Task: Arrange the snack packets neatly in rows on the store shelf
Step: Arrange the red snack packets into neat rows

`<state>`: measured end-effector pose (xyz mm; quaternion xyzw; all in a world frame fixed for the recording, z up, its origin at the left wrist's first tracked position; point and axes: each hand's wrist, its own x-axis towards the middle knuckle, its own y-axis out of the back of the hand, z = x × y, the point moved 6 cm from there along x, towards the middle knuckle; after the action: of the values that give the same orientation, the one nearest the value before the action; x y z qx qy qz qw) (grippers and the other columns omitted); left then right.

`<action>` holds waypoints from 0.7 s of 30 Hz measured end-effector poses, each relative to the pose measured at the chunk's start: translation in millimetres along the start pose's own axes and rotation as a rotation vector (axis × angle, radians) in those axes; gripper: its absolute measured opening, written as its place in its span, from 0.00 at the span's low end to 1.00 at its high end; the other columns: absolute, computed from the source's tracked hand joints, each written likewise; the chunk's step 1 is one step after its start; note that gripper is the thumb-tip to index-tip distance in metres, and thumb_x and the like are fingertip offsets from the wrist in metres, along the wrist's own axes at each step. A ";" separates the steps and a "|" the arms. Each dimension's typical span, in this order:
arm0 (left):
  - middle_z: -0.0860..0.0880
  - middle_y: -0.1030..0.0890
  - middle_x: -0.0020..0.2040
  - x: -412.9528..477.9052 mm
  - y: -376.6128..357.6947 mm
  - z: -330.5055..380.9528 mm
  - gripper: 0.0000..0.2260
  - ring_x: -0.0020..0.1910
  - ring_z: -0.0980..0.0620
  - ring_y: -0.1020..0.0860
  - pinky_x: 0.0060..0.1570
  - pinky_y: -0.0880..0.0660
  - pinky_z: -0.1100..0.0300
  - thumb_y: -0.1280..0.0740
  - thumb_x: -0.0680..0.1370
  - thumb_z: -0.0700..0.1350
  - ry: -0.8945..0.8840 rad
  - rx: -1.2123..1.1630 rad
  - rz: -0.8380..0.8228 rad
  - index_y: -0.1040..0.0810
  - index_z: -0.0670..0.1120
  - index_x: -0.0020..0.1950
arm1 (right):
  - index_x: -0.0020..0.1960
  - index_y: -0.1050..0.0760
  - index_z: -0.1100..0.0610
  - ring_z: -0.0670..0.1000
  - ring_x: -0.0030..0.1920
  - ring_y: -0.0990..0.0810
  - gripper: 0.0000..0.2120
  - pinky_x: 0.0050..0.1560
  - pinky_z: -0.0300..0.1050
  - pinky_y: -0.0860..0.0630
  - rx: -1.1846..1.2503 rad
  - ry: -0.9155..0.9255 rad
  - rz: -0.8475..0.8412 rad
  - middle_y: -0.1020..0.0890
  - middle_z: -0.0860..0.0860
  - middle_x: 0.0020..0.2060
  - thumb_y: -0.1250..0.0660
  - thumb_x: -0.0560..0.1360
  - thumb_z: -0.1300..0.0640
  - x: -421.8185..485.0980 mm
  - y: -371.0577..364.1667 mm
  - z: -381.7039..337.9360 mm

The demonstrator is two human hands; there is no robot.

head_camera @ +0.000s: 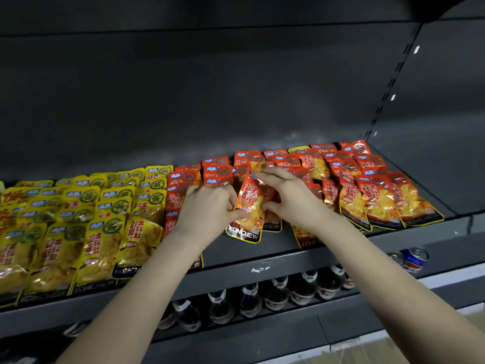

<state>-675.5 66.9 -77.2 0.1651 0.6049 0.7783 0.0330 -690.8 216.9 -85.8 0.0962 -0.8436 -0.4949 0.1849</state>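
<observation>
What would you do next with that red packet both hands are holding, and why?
Probably lower the red packet flat onto the bare shelf front below it, lined up with the red rows at right. Both the left hand and right hand pinch it tilted over that spot.

Shop, dark metal shelf (262,261) stocked with snack packets (99,206), bottles (275,292) below
</observation>
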 end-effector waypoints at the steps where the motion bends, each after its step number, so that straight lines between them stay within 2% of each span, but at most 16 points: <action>1: 0.56 0.19 0.45 -4.6 2.3 -6.6 0.17 0.51 0.52 0.24 0.57 0.37 0.54 0.32 0.69 0.64 0.021 0.034 0.009 0.24 0.53 0.47 | 0.73 0.39 0.51 0.52 0.70 0.36 0.35 0.69 0.40 0.41 0.003 0.016 -0.039 0.35 0.51 0.70 0.28 0.70 0.61 5.6 -5.5 -7.3; 4: 0.54 0.24 0.55 -17.6 5.4 -25.3 0.18 0.59 0.50 0.29 0.59 0.38 0.54 0.32 0.69 0.64 0.091 0.108 -0.011 0.23 0.53 0.50 | 0.73 0.38 0.51 0.52 0.72 0.39 0.32 0.68 0.37 0.44 -0.050 0.075 -0.128 0.37 0.52 0.72 0.32 0.72 0.63 20.8 -20.5 -28.1; 8: 0.53 0.31 0.61 -32.4 -1.8 -39.1 0.20 0.64 0.49 0.35 0.63 0.40 0.53 0.32 0.70 0.63 0.152 0.119 -0.077 0.24 0.53 0.54 | 0.71 0.34 0.50 0.55 0.74 0.43 0.27 0.72 0.44 0.47 -0.082 0.111 -0.233 0.41 0.53 0.74 0.36 0.74 0.65 27.1 -39.8 -42.9; 12: 0.52 0.35 0.67 -39.0 -6.4 -46.4 0.26 0.67 0.47 0.38 0.67 0.41 0.51 0.32 0.70 0.62 0.192 0.072 -0.105 0.31 0.53 0.65 | 0.69 0.32 0.50 0.52 0.74 0.42 0.23 0.72 0.40 0.48 -0.066 0.145 -0.254 0.41 0.50 0.75 0.38 0.76 0.64 24.2 -49.1 -47.3; 16: 0.54 0.40 0.74 -40.7 -9.2 -46.1 0.32 0.73 0.49 0.42 0.74 0.49 0.48 0.34 0.73 0.60 0.167 0.055 -0.154 0.40 0.54 0.73 | 0.69 0.31 0.49 0.48 0.74 0.42 0.22 0.71 0.37 0.49 -0.011 0.170 -0.258 0.40 0.47 0.74 0.38 0.77 0.63 23.1 -51.1 -47.7; 21: 0.55 0.45 0.77 -39.3 -8.9 -43.1 0.35 0.75 0.50 0.48 0.74 0.56 0.46 0.34 0.74 0.58 0.133 0.040 -0.202 0.47 0.55 0.76 | 0.69 0.32 0.51 0.49 0.75 0.46 0.21 0.75 0.52 0.49 0.028 0.178 -0.246 0.39 0.49 0.74 0.37 0.77 0.61 21.1 -52.1 -41.6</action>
<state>-652.5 19.2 -103.4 0.0520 0.6347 0.7680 0.0677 -694.3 150.8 -108.1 0.2448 -0.8126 -0.4914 0.1956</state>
